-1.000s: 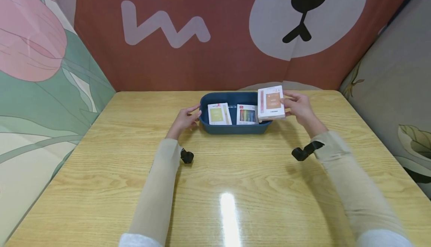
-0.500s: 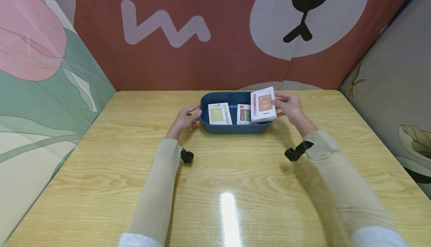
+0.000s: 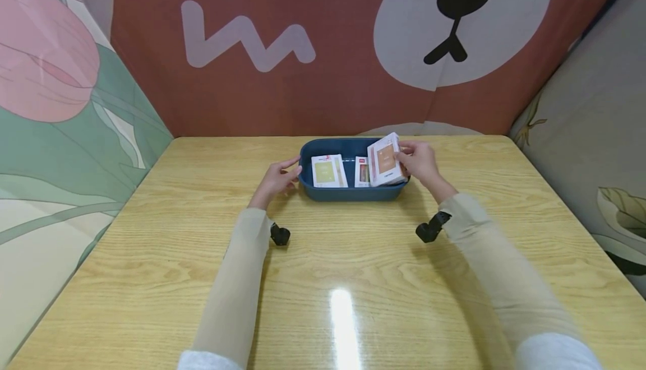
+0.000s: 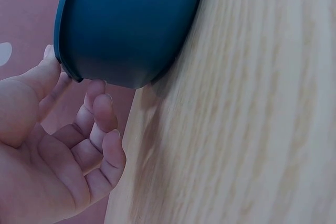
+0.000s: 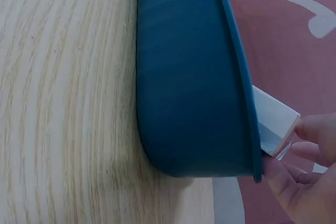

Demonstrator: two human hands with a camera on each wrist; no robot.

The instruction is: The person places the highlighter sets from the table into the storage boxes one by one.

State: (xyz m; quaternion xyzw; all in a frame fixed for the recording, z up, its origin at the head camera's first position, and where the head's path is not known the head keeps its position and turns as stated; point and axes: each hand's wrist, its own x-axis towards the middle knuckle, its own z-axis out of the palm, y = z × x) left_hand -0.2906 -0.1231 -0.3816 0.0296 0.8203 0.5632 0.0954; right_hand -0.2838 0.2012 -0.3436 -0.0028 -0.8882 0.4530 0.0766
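Note:
A dark blue oblong plastic bin (image 3: pixel 348 194) stands near the table's far edge. My left hand (image 3: pixel 276 179) holds its left end, with the thumb at the rim and the fingers curled under it in the left wrist view. My right hand (image 3: pixel 423 163) pinches the right edge of a white box with an orange panel (image 3: pixel 386 160). That box is tilted, partly down inside the bin's right end, and its lower side shows over the rim in the right wrist view. Inside the bin lean a white box with a yellow-green panel (image 3: pixel 329 171) and a white box with a multicoloured picture (image 3: pixel 361 172), partly covered.
The wood-grain table (image 3: pixel 323 263) reaches from the bin toward the person. A reddish-brown wall cloth (image 3: pixel 282 101) with a bear's muzzle hangs right behind the table's far edge. Printed cloths also flank both sides.
My right hand has moved left and slightly down with the orange-panelled box, which tilts more and now covers more of the multicoloured box. My left hand has stayed at the bin's left end.

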